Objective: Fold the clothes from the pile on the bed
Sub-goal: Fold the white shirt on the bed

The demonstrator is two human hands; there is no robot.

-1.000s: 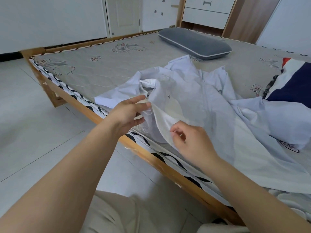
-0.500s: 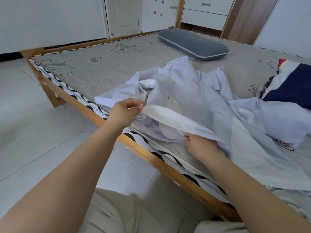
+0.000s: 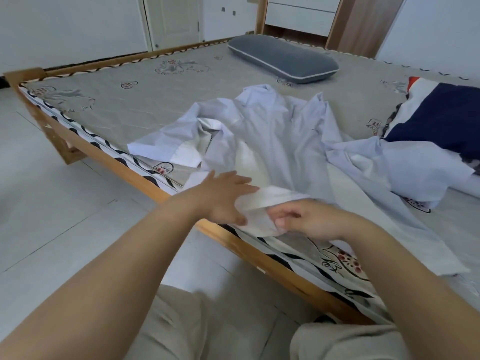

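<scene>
Spreading across the middle of the frame, the pale shirt (image 3: 270, 141) lies rumpled on the mattress (image 3: 145, 105), its collar toward the grey pillow (image 3: 283, 61) at upper centre and its lower hem at the near edge of the bed, just above the wooden bed rail (image 3: 145, 178). The left hand (image 3: 223, 196) lies flat with fingers straight, resting on the hem at centre frame, its fingertips partly under a turned-up strip of cloth. The right hand (image 3: 306, 222), just right of it, has its fingers curled around that same strip, pinching the hem.

The hem sits right at the lip of the mattress, so a pull toward the body would likely drag the fabric over the rail and let it hang toward the floor. Because the left hand only rests on the cloth and does not grip it, a tug from the right hand alone could skew the shirt and bunch the left sleeve, which already lies crumpled at left of centre. The right sleeve, at right of frame, touches or overlaps the pile of clothes (image 3: 439, 126), including a dark blue and white garment; I cannot tell whether it lies over or under. Pulling hard may drag part of that pile along or leave the sleeve trapped. Creases along the front could be folded in if the body is not smoothed first.
</scene>
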